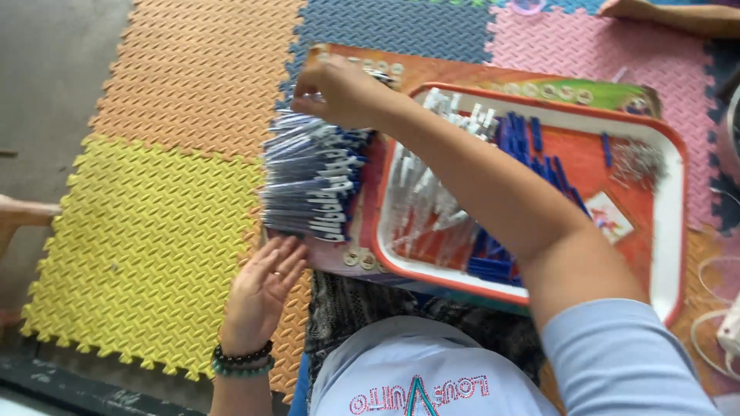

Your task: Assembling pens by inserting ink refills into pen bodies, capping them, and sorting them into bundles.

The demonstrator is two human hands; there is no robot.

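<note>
A row of blue-and-clear pens (pixel 312 181) lies stacked side by side on a colourful board (pixel 462 77). My left hand (pixel 266 289) rests flat against the near end of the row, fingers apart, holding nothing. My right hand (pixel 335 88) reaches across to the far end of the row, fingers pinched on a pen there. A red-rimmed white tray (pixel 671 231) to the right holds clear pen barrels (pixel 428 208), blue caps (pixel 532 150) and a small heap of metal springs (pixel 638 160).
Foam puzzle mats in yellow (pixel 146 246), orange (pixel 200 69), blue and pink (pixel 609 58) cover the floor. Another person's arm (pixel 678 14) shows at the top right, and a foot (pixel 19 216) at the left edge. White cable (pixel 717 308) lies at right.
</note>
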